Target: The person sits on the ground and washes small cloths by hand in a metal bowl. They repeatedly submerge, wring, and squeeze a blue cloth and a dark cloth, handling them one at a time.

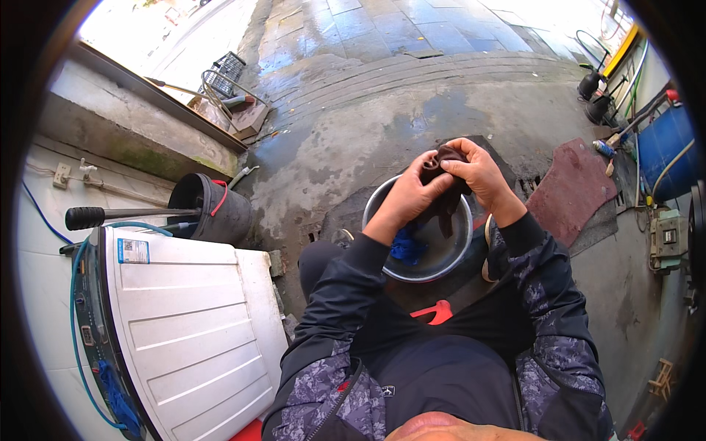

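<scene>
A dark brown piece of wet-looking cloth (pixel 445 205), perhaps a glove, hangs between my two hands. My left hand (pixel 417 186) grips it from the left, thumb toward the middle. From the right, my right hand (pixel 479 169) pinches its upper edge. Below them a round metal basin (pixel 470 231) stands on the floor between my feet, and the cloth's lower end dangles over it. Bunched blue cloth (pixel 407 247) lies inside the basin at the left. My left forearm and the brown cloth hide part of the basin.
A white washing machine (pixel 187 297) stands at left, beside a black bucket (pixel 234 212) with a long-handled tool in it. A reddish mat (pixel 573 190) lies to the right. Farther right are a blue barrel (pixel 664 151) and black sprayer bottles (pixel 591 82). A red plastic piece (pixel 440 312) shows between my legs.
</scene>
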### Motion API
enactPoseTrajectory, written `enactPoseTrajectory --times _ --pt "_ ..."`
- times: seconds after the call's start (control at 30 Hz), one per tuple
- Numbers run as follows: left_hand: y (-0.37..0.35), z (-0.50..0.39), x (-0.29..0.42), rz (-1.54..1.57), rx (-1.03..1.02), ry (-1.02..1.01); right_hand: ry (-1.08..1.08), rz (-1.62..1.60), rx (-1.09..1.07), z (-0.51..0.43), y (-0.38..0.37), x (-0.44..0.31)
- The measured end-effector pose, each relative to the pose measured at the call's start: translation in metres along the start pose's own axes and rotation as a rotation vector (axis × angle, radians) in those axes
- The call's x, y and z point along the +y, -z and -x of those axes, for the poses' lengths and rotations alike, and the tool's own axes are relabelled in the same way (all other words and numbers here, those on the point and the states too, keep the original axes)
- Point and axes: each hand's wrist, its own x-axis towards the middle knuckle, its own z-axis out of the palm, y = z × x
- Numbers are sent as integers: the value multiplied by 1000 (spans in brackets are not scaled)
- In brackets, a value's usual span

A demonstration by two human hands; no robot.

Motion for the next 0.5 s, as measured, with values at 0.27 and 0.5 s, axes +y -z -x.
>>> enactPoseTrajectory --times 0.27,0.5 --pt "-3 5 9 -184 17 116 131 339 13 2 -4 -11" --pt "1 5 5 111 77 96 168 455 -44 6 3 -24"
